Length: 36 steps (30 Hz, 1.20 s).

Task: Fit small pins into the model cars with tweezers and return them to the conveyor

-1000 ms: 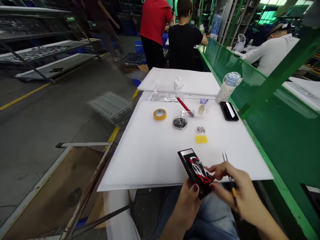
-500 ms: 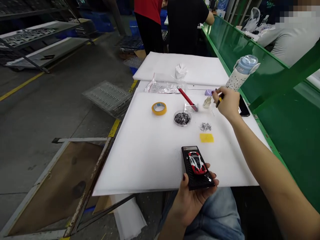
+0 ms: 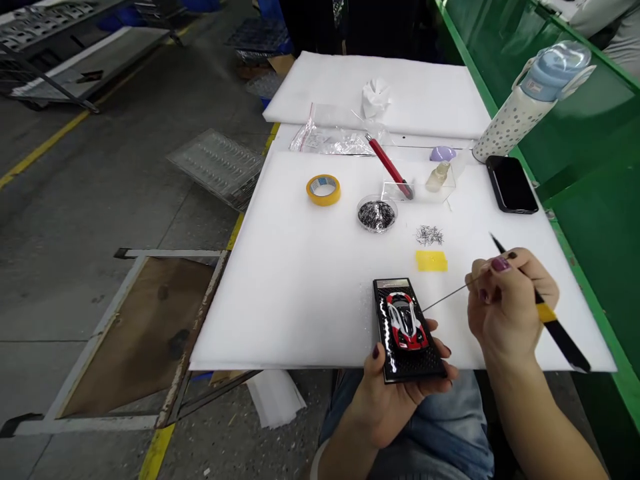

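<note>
My left hand (image 3: 385, 407) grips a black base (image 3: 390, 343) from below, over the table's front edge. On that base sits a small red and white model car (image 3: 406, 321). My right hand (image 3: 510, 307) pinches a thin wire-like rod (image 3: 450, 293), its tip beside the car's right side. Black tweezers with a yellow band (image 3: 546, 313) are also held in this hand, pointing up and left. A yellow patch (image 3: 431, 261) and a small pile of thin dark pieces (image 3: 429, 235) lie beyond the base. Behind them is a round dish of black pieces (image 3: 377, 215).
Yellow tape roll (image 3: 315, 197), red pen-like tool (image 3: 387, 164), small bottle (image 3: 438, 177), purple object (image 3: 443, 154) and phone (image 3: 511, 185) lie on the white table sheet (image 3: 280, 293). A dotted water bottle (image 3: 515, 120) stands by the green partition (image 3: 595, 173).
My right hand has come back from beside the small bottle towards the car, now with the thin rod extended to it. The view has tilted down. My left hand still holds the base.
</note>
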Available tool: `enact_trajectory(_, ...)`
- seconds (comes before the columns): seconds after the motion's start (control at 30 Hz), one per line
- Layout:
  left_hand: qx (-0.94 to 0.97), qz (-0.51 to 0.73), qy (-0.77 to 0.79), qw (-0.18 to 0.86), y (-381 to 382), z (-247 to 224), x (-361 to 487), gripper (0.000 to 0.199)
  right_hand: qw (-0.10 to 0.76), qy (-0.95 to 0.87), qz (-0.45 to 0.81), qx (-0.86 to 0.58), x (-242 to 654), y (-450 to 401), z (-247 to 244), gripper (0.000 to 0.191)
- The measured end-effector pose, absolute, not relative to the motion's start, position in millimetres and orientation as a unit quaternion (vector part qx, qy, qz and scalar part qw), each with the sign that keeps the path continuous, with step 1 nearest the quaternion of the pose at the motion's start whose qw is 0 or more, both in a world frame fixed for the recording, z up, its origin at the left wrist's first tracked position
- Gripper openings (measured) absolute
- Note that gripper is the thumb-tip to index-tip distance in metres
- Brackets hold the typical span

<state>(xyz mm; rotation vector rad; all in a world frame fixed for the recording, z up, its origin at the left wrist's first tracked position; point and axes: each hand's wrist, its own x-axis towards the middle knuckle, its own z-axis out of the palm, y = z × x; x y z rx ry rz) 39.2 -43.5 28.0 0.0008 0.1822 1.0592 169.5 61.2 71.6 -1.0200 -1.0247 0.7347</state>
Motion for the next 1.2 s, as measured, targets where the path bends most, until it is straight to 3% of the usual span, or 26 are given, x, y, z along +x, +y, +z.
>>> enact_trajectory(0.1,0.001,0.509,0.077,0.857,-44,27,40,0.062,0.667,-0.414,0.382,-0.487,163,52,58,0.028)
enact_trajectory(0.3,0.004,0.519,0.064,0.852,-44,26,42,0.064,0.653,-0.433,0.37,-0.5,160,52,54,0.028)
enact_trajectory(0.8,0.005,0.524,0.051,0.85,-45,25,42,0.065,0.689,-0.329,0.439,-0.473,158,51,58,0.022)
enact_trajectory(1.07,0.001,0.524,0.045,0.85,-44,26,43,0.064,0.71,-0.303,0.416,-0.481,158,50,62,0.024)
enact_trajectory(1.2,-0.003,0.523,0.041,0.852,-45,24,43,0.064,0.708,-0.399,0.305,-0.497,171,58,74,0.023)
